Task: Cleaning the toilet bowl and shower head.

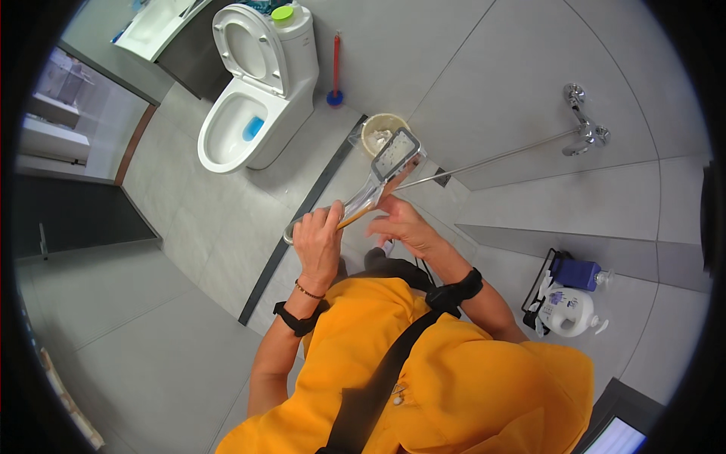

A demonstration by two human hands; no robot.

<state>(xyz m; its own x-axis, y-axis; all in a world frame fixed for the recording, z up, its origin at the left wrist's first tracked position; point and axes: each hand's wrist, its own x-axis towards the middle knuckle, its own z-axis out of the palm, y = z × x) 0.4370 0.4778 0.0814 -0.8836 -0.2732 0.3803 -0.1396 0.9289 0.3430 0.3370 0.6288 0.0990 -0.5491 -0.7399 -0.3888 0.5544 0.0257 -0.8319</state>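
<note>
To the right of the white toilet, and nearer to the person, the shower head is hanging above the floor. The left hand is closing its fingers around the handle, which is showing glossy clear and orange-brown parts. The right hand is bending its fingers close under the neck; whether they are gripping, I cannot tell. The head's rectangular face is looking pale and speckled inside a dark grey rim.

The toilet's smooth oval bowl is containing bright blue water. Right of the toilet, a round cream bucket is holding crumpled whitish matter. Farther right, a chrome tap is sitting on the wall, and a thin metallic hose is stretching from it toward the shower head. Below this tap, still rightward of the toilet, a purple bottle and a white pump bottle are resting beside a black wire rack; their contents I cannot see.
</note>
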